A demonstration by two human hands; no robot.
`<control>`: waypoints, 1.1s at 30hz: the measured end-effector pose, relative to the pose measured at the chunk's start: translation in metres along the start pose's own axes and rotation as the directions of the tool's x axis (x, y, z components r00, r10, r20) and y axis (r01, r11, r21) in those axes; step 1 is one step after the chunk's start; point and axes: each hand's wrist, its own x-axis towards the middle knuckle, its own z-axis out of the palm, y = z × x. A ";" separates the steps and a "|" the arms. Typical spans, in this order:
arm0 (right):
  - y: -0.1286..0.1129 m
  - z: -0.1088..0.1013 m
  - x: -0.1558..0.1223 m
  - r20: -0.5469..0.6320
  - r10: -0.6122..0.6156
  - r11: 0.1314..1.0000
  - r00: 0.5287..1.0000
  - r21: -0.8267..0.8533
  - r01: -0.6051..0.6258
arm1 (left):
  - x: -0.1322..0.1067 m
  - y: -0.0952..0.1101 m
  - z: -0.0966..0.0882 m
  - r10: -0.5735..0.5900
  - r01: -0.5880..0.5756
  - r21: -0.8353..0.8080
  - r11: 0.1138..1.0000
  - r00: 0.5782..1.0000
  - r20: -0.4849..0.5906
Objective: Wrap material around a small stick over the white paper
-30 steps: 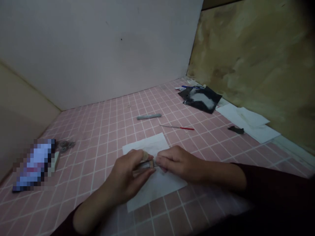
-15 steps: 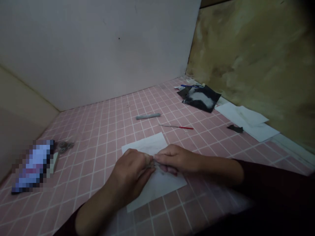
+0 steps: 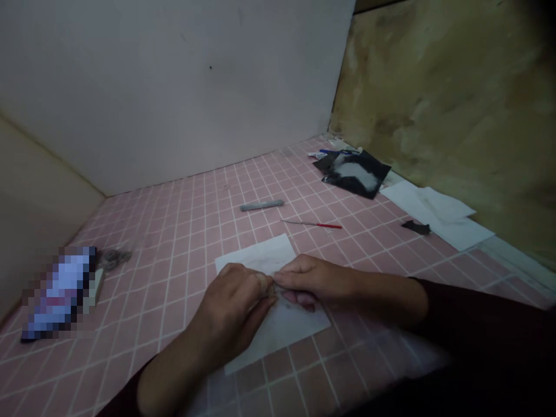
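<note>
Left hand [image 3: 230,307] and right hand [image 3: 310,284] both clenched, pinching small tan object [image 3: 270,289], mostly hidden, between fingertips; held over white paper sheet [image 3: 278,341] on pink-tiled worktop [image 3: 182,243].

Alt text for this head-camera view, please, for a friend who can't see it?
The left hand and right hand meet over a white paper sheet on pink tiles, pinching something too small to make out. Beyond lie a grey stick, a thin red-tipped rod and a black packet.
</note>
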 end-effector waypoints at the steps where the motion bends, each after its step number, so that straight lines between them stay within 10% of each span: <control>1: 0.000 0.000 0.000 0.005 0.023 1.000 1.000 0.020 -0.023 | 0.000 -0.001 0.000 -0.006 0.006 -0.008 1.000 1.000 0.006; 7: 0.000 0.011 -0.008 -0.131 -0.492 0.737 0.861 -0.589 0.332 | 0.004 -0.003 -0.014 -0.262 0.398 -0.455 0.796 0.906 0.333; 14: -0.002 0.000 -0.002 -0.001 0.000 1.000 1.000 0.015 0.000 | 0.000 0.005 0.000 0.057 -0.055 0.070 0.996 0.998 -0.023; 17: 0.001 0.002 -0.004 -0.119 -0.155 0.974 0.981 -0.183 0.131 | 0.002 0.006 -0.005 -0.080 0.081 -0.051 0.995 0.997 0.018; 21: 0.003 0.009 -0.009 -0.110 -0.540 0.685 0.835 -0.634 0.359 | 0.005 0.005 -0.016 -0.235 0.342 -0.420 0.841 0.929 0.286; 28: -0.003 -0.002 -0.001 0.015 0.066 0.997 0.998 0.030 -0.067 | -0.001 0.003 0.003 0.074 -0.072 0.086 0.994 0.997 -0.017; 33: 0.000 0.002 -0.008 -0.171 -0.333 0.860 0.927 -0.459 0.224 | 0.003 0.003 -0.006 -0.227 0.261 -0.302 0.917 0.963 0.144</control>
